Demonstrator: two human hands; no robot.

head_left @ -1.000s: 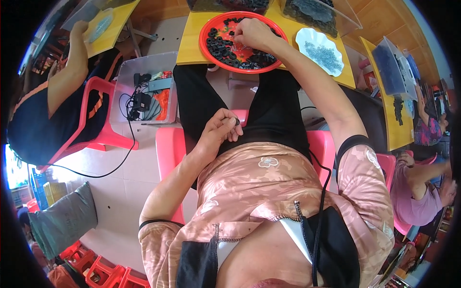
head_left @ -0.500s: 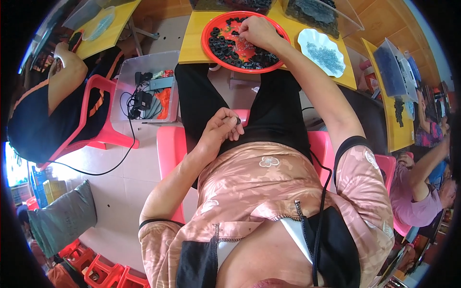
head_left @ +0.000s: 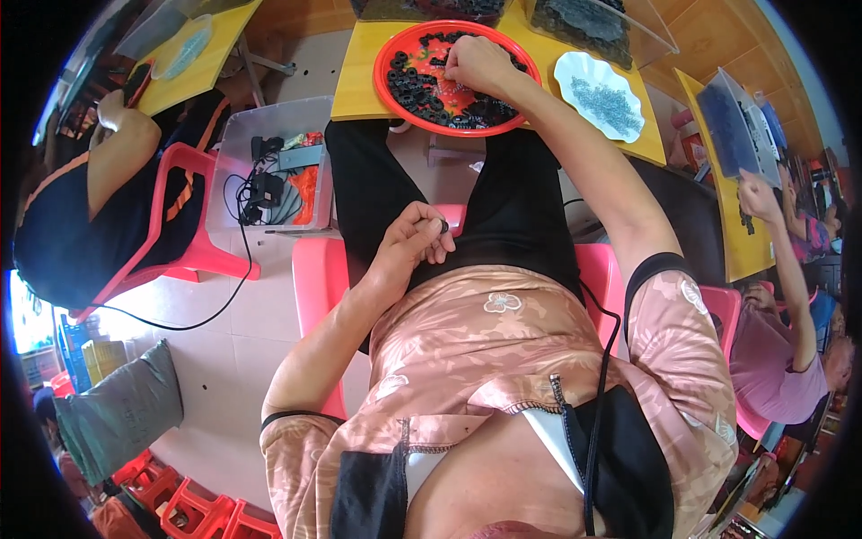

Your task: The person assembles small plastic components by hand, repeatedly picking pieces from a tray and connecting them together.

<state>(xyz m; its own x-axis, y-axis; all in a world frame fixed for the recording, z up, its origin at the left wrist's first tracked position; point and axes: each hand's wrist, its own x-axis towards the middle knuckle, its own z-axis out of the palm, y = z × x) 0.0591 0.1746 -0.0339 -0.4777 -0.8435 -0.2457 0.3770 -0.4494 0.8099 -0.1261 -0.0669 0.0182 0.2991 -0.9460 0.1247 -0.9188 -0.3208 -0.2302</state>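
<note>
Over my lap, my left hand [head_left: 415, 241] is closed on a small black part [head_left: 444, 226], which shows at its fingertips. My right hand [head_left: 478, 65] reaches into a round red tray [head_left: 381, 88] on the table, fingers bent down and pressed together. What those fingers hold, if anything, is hidden. Around them in the tray lie many small black ring-shaped parts [head_left: 415, 90] and small clear or silvery bits. A white scalloped dish [head_left: 567, 72] with a pile of small clear pieces [head_left: 603, 106] stands to the right of the tray.
The yellow table [head_left: 357, 90] also bears clear bins of dark parts [head_left: 584, 34] at its back. A clear plastic box [head_left: 220, 184] with cables stands on the floor at left. Co-workers sit at both sides; a pink chair [head_left: 180, 216] is at left. A black cord hangs down my front.
My right hand has shifted very slightly in the tray, and my left hand stays put. At the right, a co-worker's arm has reached forward to the bin on the side table.
</note>
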